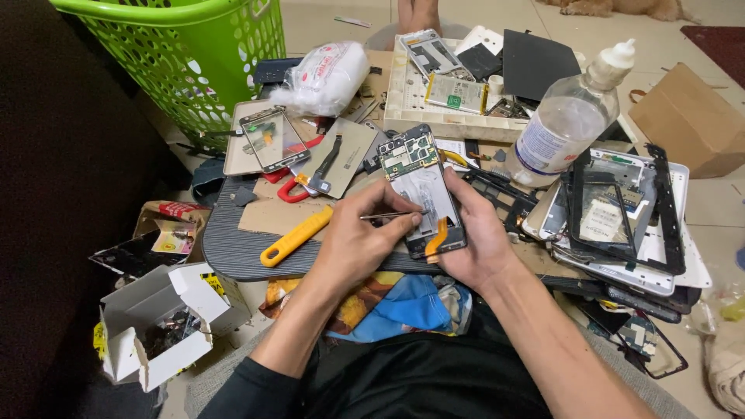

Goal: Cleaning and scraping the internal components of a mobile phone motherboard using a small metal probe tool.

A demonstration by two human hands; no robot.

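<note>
Hidden or cut off: The far edge of the opened phone [423, 190] sits under the right hand's thumb; the tool's tip is too fine to place exactly against the phone's inner plate. A white tray [434, 116] behind is crowded with parts that blur together. A foot at the top edge and a tan furry shape in the top right corner are cropped.

Phone: Back cover off, held tilted above a dark grey board [233, 240] that serves as the bench on the person's lap. A green circuit board fills its upper end, a pale metal plate the middle, an orange ribbon cable curls at the lower end.

Right hand [477, 237]: Cradles the phone from beneath and the side, fingers clamped around its lower body.

Left hand [353, 240]: Fingers pinched together on a thin metal tool [392, 215], which points across to the phone's middle.

Around the hands: A yellow-handled screwdriver [295, 237] lies on the board just left of the left hand. A clear plastic bottle [563, 124] with a white nozzle stands to the right, beside a stack of black and white phone frames [621, 225]. A green basket [194, 54] stands at upper left, an open white box [159, 322] of small parts at lower left.
</note>
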